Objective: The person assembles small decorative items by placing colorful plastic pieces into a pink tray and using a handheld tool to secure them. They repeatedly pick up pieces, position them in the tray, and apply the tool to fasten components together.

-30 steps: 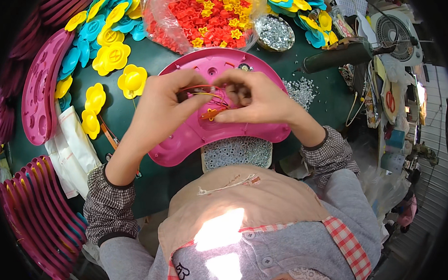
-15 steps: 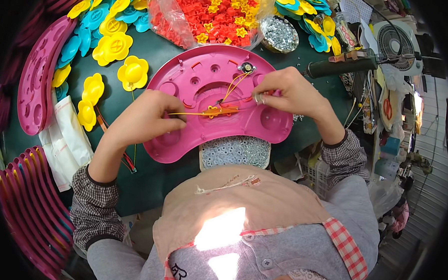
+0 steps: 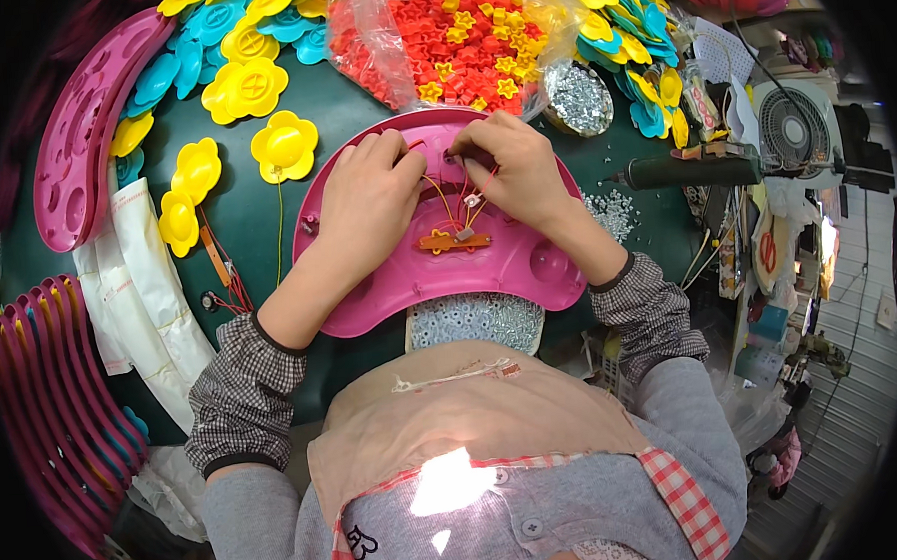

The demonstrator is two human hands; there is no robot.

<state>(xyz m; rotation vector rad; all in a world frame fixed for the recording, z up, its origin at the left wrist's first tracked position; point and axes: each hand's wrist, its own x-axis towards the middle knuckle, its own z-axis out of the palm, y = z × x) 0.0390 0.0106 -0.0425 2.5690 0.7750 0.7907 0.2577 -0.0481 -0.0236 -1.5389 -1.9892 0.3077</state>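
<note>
A pink curved plastic shell (image 3: 419, 288) lies hollow side up before me. At its middle sits a narrow orange circuit board (image 3: 454, 242), from which thin red and yellow wires (image 3: 452, 205) rise toward my fingers. A small white connector (image 3: 472, 200) hangs among them. My left hand (image 3: 373, 198) is bent over the shell's far left part, fingertips curled in; what they hold, if anything, is hidden. Over the far right part, my right hand (image 3: 516, 167) pinches a red wire close to the shell's far middle. The shell's far right inside is covered by this hand.
Beyond the shell lies a bag of red and yellow star pieces (image 3: 438, 50). A bowl of screws (image 3: 578, 99) and loose screws (image 3: 614, 213) are right; a tray of small parts (image 3: 475, 321) is near. Yellow flower pieces (image 3: 285, 147) lie left, a dark-handled tool (image 3: 689, 171) right.
Both hands have moved to the shell's far middle and closer together. My left hand has left the yellow wire it held over the board. The round speaker at far right is now hidden.
</note>
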